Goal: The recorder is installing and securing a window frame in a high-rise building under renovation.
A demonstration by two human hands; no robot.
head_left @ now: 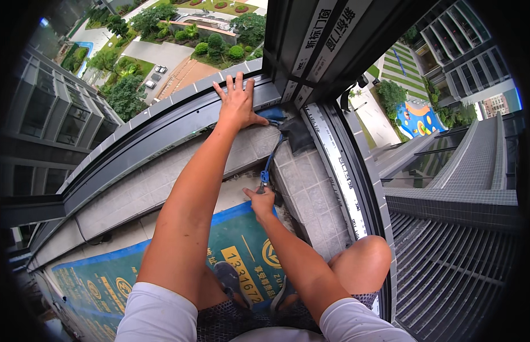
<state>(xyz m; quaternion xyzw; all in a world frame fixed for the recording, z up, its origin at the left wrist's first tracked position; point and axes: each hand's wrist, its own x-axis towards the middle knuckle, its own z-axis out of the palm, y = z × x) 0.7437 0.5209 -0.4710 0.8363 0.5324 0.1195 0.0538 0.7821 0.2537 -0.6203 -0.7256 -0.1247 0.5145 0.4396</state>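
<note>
My left hand (237, 107) lies with fingers spread across the dark metal window frame (188, 121), close to the corner post. Beside its thumb is a blue cloth-like bundle (271, 114), with a black flap (296, 137) to the right. A blue cord (267, 165) runs down from there and is knotted near its lower end. Below the knot, in the corner between the tiled ledges, my right hand (261, 203) is closed around a small dark piece at the cord's end. My fingers hide most of that piece, so its kind does not show.
Grey tiled ledges (313, 196) meet at the corner under the windows. A dark corner post (302, 62) rises between the two openings, which show a long drop to gardens and buildings. Green printed floor sheeting (219, 239) with blue tape edges lies under my shoes (228, 276).
</note>
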